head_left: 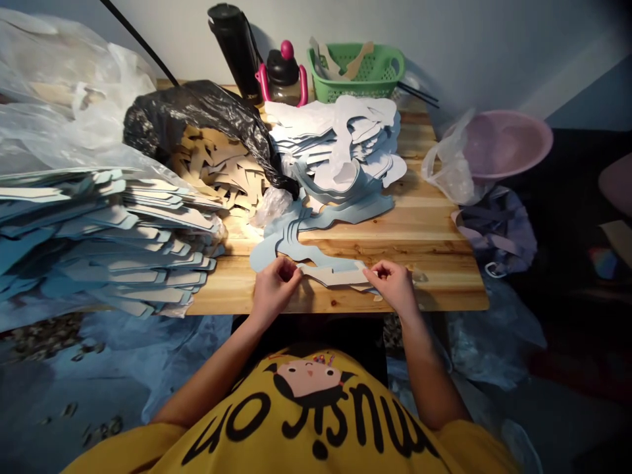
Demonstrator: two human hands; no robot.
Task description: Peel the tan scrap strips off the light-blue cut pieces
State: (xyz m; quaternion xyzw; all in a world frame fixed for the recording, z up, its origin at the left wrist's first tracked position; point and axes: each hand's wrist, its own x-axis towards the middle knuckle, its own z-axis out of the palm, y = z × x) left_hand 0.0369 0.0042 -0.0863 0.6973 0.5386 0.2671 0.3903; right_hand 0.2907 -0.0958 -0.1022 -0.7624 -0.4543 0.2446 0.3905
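Note:
Near the front edge of the wooden table, a narrow white cut-out strip [332,276] stretches between my two hands. My left hand [277,286] pinches its left end, and my right hand [392,283] pinches its right end. Just behind the strip lie overlapping light-blue shaped pieces [291,240], some of them reaching under it. Farther back is a heap of white curved cut-outs [340,131]. The material of the strip, whether paper or fabric, I cannot make out. Parts of my fingertips are hidden behind the strip and my thumbs.
Stacked blue-white pieces [148,243] cover the table's left side. A black plastic bag [197,105] holds tan pieces [222,164]. Behind stand a black flask [234,49], a pink-handled bottle [283,76] and a green basket [355,85]. A pink basin [513,141] is right of the table [444,293].

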